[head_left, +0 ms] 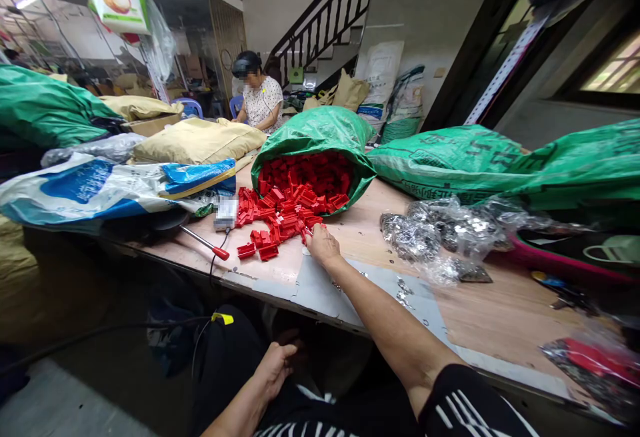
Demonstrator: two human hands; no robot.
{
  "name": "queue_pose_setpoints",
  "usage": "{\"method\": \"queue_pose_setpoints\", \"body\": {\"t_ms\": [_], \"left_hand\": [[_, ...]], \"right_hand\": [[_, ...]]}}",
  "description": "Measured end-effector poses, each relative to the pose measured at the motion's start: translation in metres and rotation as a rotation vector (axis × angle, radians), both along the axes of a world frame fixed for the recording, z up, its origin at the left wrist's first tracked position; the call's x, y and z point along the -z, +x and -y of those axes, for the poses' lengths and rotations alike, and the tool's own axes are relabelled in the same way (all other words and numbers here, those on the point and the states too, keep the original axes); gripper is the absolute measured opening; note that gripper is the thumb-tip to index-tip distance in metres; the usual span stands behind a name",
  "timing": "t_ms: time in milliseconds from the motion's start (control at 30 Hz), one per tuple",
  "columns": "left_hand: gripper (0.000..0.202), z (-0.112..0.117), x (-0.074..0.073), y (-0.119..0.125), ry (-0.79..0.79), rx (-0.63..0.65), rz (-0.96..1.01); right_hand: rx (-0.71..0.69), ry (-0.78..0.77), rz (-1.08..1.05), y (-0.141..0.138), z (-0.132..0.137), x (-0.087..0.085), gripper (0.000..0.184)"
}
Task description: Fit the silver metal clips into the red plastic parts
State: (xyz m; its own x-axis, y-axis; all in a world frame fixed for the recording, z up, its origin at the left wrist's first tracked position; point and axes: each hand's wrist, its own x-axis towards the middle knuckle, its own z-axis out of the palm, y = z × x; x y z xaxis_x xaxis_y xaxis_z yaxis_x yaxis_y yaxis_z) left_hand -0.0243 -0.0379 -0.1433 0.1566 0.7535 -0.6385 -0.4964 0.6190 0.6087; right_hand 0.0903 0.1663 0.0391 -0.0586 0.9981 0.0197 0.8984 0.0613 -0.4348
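Observation:
My right hand [323, 245] reaches over the table to the front edge of a heap of red plastic pieces [287, 214]. Its fingers are closed on one red piece at the heap's edge, mostly hidden by the fingertips. The heap spills from the mouth of a green woven sack [320, 127] lying on its side. Low over my lap, my left hand [274, 369] is loosely open, with nothing visible in it. Beneath my right forearm lies a grey sheet [315, 280] with small metal parts [403, 290] scattered on it.
Clear plastic bags of metal parts [440, 230] lie right of the sack. A red-handled tool [219, 252] juts out at the left, near a blue-white sack [110, 187]. More green sacks [460, 157] line the back right. Another person [263, 100] sits across the table.

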Motion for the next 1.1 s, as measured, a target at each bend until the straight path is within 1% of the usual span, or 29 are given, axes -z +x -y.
{"method": "queue_pose_setpoints", "body": {"t_ms": [67,133,200,233,300,367,467,500,533,600,667,733,833,900,967,1033,1100], "left_hand": [[0.054,0.001,-0.003,0.0,0.008,0.001,-0.003],[0.053,0.002,-0.01,0.001,0.038,0.024,-0.032],[0.053,0.003,-0.021,0.001,0.105,0.08,-0.082],[0.052,0.003,-0.029,0.002,0.149,0.112,-0.103],[0.049,0.005,-0.05,0.003,0.232,0.175,-0.091],[0.046,0.007,-0.077,0.005,0.29,0.184,0.0],[0.05,0.009,-0.117,0.009,0.365,0.115,0.142],[0.05,0.01,-0.129,0.011,0.391,0.078,0.182],[0.048,0.011,-0.138,0.014,0.403,0.032,0.204],[0.045,0.013,-0.151,0.02,0.391,-0.003,0.202],[0.04,0.016,-0.156,0.027,0.38,0.007,0.162],[0.033,0.019,-0.158,0.034,0.377,0.04,0.138],[0.025,0.024,-0.158,0.039,0.359,0.064,0.155],[0.023,0.025,-0.159,0.039,0.341,0.057,0.16],[0.023,0.025,-0.159,0.038,0.322,0.051,0.146],[0.024,0.025,-0.16,0.037,0.297,0.054,0.123],[0.026,0.025,-0.16,0.038,0.279,0.069,0.097]], "right_hand": [[-0.006,-0.007,-0.059,0.006,0.001,-0.002,0.017],[-0.029,-0.01,-0.139,0.013,0.005,-0.005,0.013],[-0.06,-0.014,-0.238,0.021,0.015,-0.008,0.012],[-0.079,-0.021,-0.291,0.025,0.022,-0.009,0.014],[-0.121,-0.05,-0.401,0.032,0.041,-0.008,0.018],[-0.163,-0.101,-0.502,0.039,0.067,-0.005,0.023],[-0.217,-0.19,-0.633,0.05,0.113,0.002,0.024],[-0.248,-0.237,-0.751,0.053,0.129,0.005,0.023],[-0.272,-0.262,-0.831,0.056,0.143,0.008,0.023],[-0.273,-0.275,-0.896,0.062,0.168,0.013,0.024],[-0.244,-0.255,-0.921,0.067,0.187,0.018,0.025],[-0.224,-0.234,-0.915,0.074,0.198,0.019,0.026],[-0.239,-0.23,-0.884,0.095,0.203,0.016,0.025],[-0.23,-0.191,-0.826,0.118,0.2,0.012,0.024],[-0.143,-0.067,-0.663,0.147,0.192,0.008,0.024],[-0.001,0.074,-0.461,0.179,0.182,0.008,0.021],[0.125,0.142,-0.238,0.205,0.173,0.01,0.018]]}}
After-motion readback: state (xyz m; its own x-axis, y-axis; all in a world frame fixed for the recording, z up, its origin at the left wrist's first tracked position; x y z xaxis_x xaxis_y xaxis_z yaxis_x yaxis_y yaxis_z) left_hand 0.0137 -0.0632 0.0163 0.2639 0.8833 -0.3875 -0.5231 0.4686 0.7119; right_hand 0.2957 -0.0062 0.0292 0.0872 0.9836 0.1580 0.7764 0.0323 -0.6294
